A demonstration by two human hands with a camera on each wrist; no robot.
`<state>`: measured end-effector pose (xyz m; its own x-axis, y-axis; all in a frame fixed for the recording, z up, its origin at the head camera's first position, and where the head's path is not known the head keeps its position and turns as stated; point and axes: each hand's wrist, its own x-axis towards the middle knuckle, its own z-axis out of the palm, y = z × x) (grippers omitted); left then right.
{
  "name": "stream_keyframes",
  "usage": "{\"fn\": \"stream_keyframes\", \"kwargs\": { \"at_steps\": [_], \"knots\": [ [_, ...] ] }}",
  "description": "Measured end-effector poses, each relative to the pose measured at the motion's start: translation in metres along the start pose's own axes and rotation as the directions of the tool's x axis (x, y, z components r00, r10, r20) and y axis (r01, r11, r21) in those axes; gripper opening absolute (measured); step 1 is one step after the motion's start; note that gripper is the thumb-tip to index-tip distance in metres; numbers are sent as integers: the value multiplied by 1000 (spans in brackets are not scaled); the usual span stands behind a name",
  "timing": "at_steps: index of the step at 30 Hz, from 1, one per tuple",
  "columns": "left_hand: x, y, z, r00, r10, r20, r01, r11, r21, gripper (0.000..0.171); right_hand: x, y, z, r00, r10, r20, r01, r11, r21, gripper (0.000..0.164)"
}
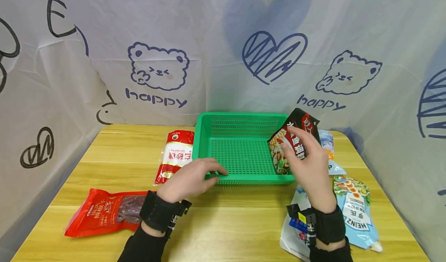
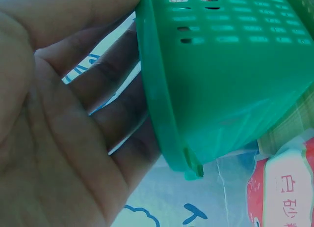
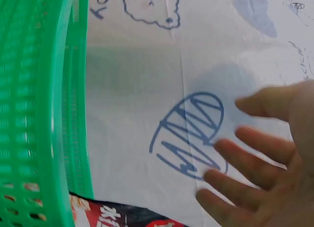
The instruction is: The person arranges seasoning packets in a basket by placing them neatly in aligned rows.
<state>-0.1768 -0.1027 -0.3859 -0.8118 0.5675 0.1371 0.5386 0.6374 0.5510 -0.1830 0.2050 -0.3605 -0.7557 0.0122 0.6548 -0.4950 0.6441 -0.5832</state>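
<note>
Near the table's (image 1: 223,223) far edge, the left hand (image 1: 191,176) pinches the green basket's (image 1: 244,177) near rim, presumably to steady it, while the black packet (image 1: 296,144) leans inside, seemingly propped by the right end, near the wide-spread, empty right hand (image 1: 311,165).

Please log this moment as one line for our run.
left grip: holding green basket by near rim; right grip: empty, near black packet; black packet: leaning in basket's right end; red-and-white packet: left of basket
</note>
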Motion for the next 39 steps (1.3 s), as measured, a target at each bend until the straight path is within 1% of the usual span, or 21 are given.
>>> {"fn": "stream_keyframes", "kwargs": {
  "at_steps": [2,5,8,12,16,18,23,26,29,32,34,35,36,37,38,39],
  "knots": [
    [0,-1,-1,1000,18,-14,-18,1000,7,21,-2,-3,4,996,-31,85,30,1000,11,39],
    [0,-3,-2,999,34,-35,-34,999,14,18,-4,-7,10,975,-86,204,83,996,23,35],
    [0,-4,-2,998,41,-53,-40,999,17,16,-6,-12,18,941,-144,307,137,990,47,34],
    [1,-4,-3,995,55,-80,-53,998,28,16,-9,-17,31,896,-176,408,159,984,74,33],
    [1,-5,-3,994,67,-90,-65,998,26,15,-13,-20,42,857,-187,481,165,982,89,34],
    [1,-5,-4,994,67,-91,-65,998,24,14,-15,-20,48,833,-199,516,174,980,98,34],
    [1,-4,-4,995,36,-95,-34,999,25,11,-18,-19,58,763,-201,615,192,978,81,36],
    [0,-4,-4,995,12,-100,-9,1000,30,11,-19,-15,62,723,-197,662,194,978,78,33],
    [0,-5,-5,994,4,-107,0,999,36,11,-20,-12,67,699,-204,686,202,976,85,29],
    [0,-6,-7,990,-1,-144,8,999,49,10,-21,-10,70,688,-222,691,223,971,90,27],
    [0,-8,-10,978,-14,-208,27,998,61,10,-21,-9,71,687,-225,691,223,970,93,27],
    [0,-10,-11,968,-26,-251,44,997,67,10,-22,-8,71,687,-228,690,223,970,99,26],
    [0,-12,-13,953,-35,-301,59,996,72,9,-22,-7,71,687,-230,690,222,970,102,26],
    [0,-14,-14,934,-48,-353,78,994,71,9,-22,-7,71,687,-229,690,218,970,104,26],
    [1,-17,-15,911,-62,-408,97,993,64,10,-22,-6,71,687,-226,691,214,971,106,26],
    [1,-20,-17,884,-80,-461,116,992,50,10,-22,-5,71,686,-223,693,208,972,106,26]
  ]
}}
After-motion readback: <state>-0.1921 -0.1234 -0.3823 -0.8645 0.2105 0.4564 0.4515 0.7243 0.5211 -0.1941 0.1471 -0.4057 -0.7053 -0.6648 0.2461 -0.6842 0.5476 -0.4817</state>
